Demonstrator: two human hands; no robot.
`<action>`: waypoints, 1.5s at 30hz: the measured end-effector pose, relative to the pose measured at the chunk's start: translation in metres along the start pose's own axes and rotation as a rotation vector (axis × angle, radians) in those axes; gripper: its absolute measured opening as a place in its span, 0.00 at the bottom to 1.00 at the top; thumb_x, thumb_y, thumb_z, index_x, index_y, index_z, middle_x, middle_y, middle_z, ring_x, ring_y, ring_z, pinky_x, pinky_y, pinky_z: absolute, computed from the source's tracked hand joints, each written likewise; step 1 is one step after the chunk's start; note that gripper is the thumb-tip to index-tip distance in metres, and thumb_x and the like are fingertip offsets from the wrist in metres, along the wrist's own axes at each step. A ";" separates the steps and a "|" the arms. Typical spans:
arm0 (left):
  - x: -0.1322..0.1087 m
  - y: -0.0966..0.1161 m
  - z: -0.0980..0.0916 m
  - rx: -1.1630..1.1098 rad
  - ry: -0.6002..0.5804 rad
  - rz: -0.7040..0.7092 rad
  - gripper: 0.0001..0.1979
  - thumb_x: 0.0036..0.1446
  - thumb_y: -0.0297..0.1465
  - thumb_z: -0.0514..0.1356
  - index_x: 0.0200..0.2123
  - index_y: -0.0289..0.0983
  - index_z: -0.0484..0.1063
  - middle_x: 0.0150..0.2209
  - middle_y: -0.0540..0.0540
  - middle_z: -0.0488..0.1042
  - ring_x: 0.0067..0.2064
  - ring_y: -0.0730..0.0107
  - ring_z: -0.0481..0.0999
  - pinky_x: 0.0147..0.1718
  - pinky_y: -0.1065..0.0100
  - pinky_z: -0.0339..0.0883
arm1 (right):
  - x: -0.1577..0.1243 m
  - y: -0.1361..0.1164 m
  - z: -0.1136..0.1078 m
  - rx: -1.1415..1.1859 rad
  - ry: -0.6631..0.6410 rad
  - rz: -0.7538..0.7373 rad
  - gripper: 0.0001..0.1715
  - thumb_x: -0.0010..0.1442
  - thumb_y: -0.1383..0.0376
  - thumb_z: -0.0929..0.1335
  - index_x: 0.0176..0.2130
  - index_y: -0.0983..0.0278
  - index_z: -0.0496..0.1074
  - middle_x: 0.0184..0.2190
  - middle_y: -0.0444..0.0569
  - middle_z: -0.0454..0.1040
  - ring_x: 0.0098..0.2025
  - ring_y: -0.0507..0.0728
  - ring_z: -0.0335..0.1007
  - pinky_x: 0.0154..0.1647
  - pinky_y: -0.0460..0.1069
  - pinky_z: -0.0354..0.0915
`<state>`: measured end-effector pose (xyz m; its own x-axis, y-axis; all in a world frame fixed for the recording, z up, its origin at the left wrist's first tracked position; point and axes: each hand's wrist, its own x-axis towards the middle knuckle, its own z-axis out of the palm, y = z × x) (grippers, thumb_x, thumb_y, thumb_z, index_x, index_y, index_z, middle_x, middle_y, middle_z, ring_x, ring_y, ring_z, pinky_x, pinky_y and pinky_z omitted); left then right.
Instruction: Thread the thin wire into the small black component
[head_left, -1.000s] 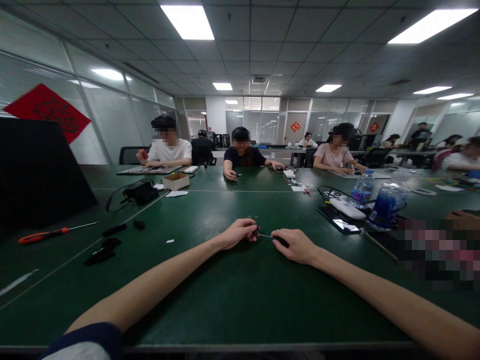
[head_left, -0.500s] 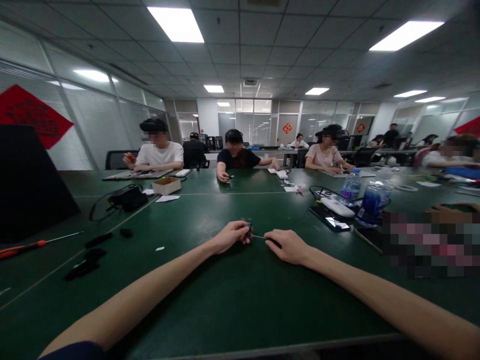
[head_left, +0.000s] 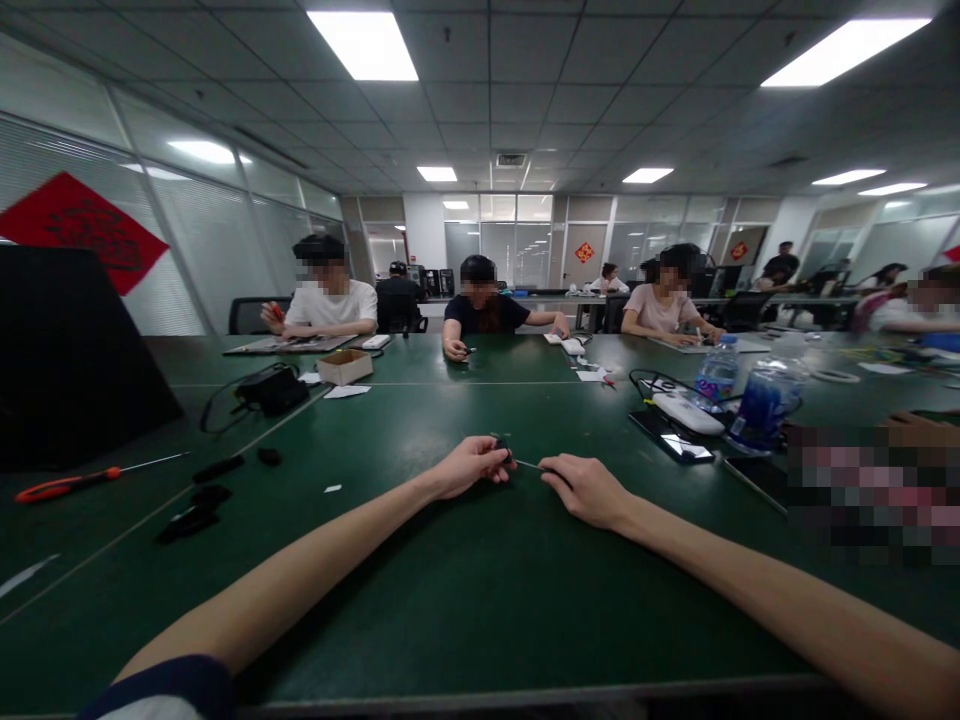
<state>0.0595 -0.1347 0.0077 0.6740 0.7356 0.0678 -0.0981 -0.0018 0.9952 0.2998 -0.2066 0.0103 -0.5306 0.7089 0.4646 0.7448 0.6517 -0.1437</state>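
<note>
On green counter (head_left: pixel 465 600), mid-width: both forearms stretched forward, hands close together. Left hand (head_left: pixel 469 466): fingers curled tight, pinching small dark part (head_left: pixel 502 446) just above counter. Right hand (head_left: pixel 589 490): fingers closed round thin tool (head_left: pixel 529 464), metal tip reaching part. Farther right: phone (head_left: pixel 666 436), water bottle (head_left: pixel 716 372). Far left: orange-handled screwdriver (head_left: pixel 64 484). Beyond: cardboard box (head_left: pixel 344 366), seated person in dark shirt (head_left: pixel 484 312).
</note>
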 end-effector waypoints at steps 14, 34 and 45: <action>-0.003 -0.002 0.007 0.176 -0.110 -0.004 0.16 0.54 0.38 0.60 0.40 0.31 0.67 0.39 0.37 0.74 0.29 0.72 0.74 0.26 0.72 0.65 | 0.008 0.015 0.008 0.042 0.155 0.146 0.15 0.65 0.62 0.59 0.47 0.62 0.69 0.39 0.50 0.74 0.39 0.56 0.71 0.42 0.50 0.66; -0.002 0.000 0.003 -0.045 -0.013 0.013 0.14 0.56 0.34 0.59 0.41 0.31 0.65 0.39 0.36 0.72 0.30 0.72 0.74 0.29 0.70 0.66 | 0.005 0.005 0.001 0.010 0.006 0.068 0.14 0.62 0.60 0.61 0.40 0.63 0.72 0.27 0.46 0.74 0.26 0.51 0.68 0.31 0.46 0.61; -0.001 -0.003 0.003 0.000 -0.031 0.027 0.16 0.54 0.36 0.61 0.41 0.31 0.65 0.38 0.38 0.73 0.29 0.73 0.73 0.28 0.71 0.64 | 0.005 0.005 0.001 -0.005 -0.015 0.049 0.13 0.61 0.60 0.62 0.40 0.62 0.72 0.27 0.45 0.74 0.26 0.51 0.68 0.31 0.45 0.60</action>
<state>0.0616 -0.1373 0.0049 0.6933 0.7141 0.0966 -0.1164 -0.0213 0.9930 0.3003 -0.1994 0.0113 -0.4998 0.7439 0.4436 0.7719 0.6149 -0.1614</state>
